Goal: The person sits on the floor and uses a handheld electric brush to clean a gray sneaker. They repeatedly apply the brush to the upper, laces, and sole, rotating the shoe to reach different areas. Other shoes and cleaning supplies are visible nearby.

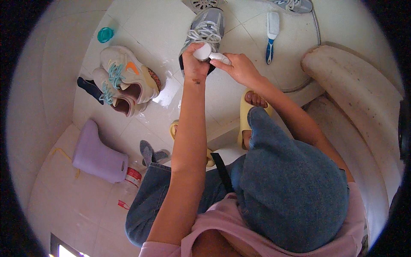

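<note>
My right hand (pixel 240 67) grips the handle of a white tool with a round head (pixel 203 52). My left hand (pixel 196 64) has its thumb on the round head and its fingers around its far side. Both hands are over the heel end of a grey sneaker (pixel 210 22) with loose white laces, toe pointing away from me. The left hand covers part of the shoe's opening, so I cannot tell whether its fingers touch the shoe. The tool's underside is hidden.
A floor drain (pixel 203 4) lies beyond the toe. A blue-and-white scrub brush (pixel 272 35), another grey sneaker (pixel 297 4) and a metal hose (pixel 316 27) are to the right. Cream sneakers (pixel 123 72), a teal cup (pixel 105 34) and a purple rain boot (pixel 99 154) lie left.
</note>
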